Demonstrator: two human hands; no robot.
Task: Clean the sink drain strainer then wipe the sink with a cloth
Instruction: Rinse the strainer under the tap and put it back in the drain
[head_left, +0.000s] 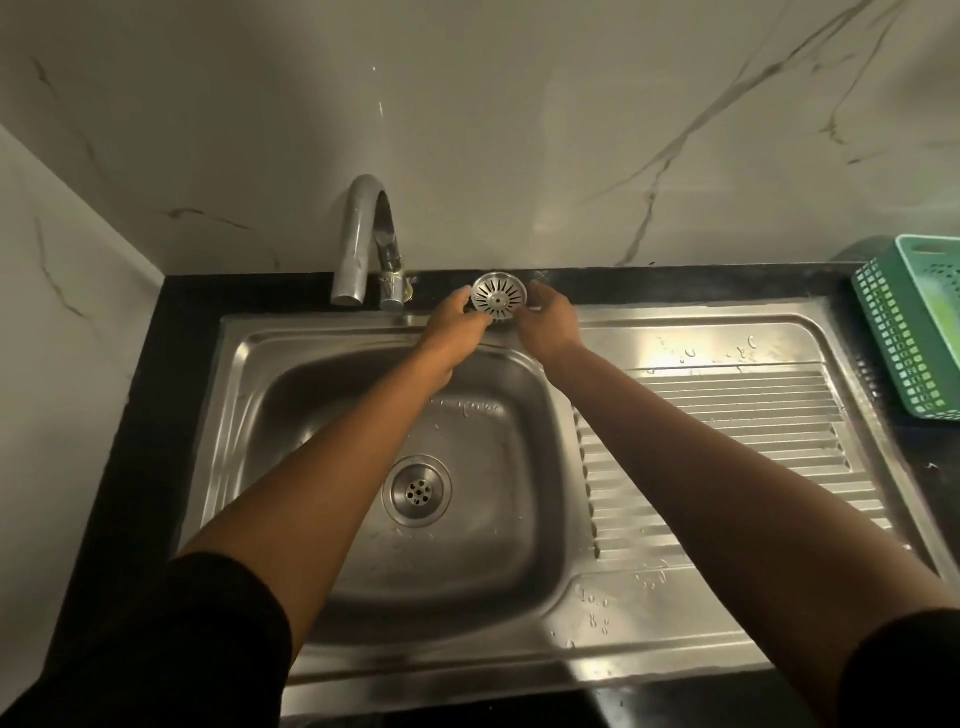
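Observation:
A round steel drain strainer (498, 294) with radial slots is held up at the back rim of the sink, right of the tap. My left hand (457, 322) grips its left edge and my right hand (548, 322) holds its right edge. Below lies the steel sink (311, 395), its basin wet with drops. The drain opening (417, 490) in the basin floor is uncovered and shows small holes. No cloth is in sight.
A chrome tap (363, 244) curves over the sink's back left corner. A ribbed draining board (727, 457) with water drops lies right of the basin. A green plastic basket (914, 327) stands on the black counter at far right. Marble walls close off the back and left.

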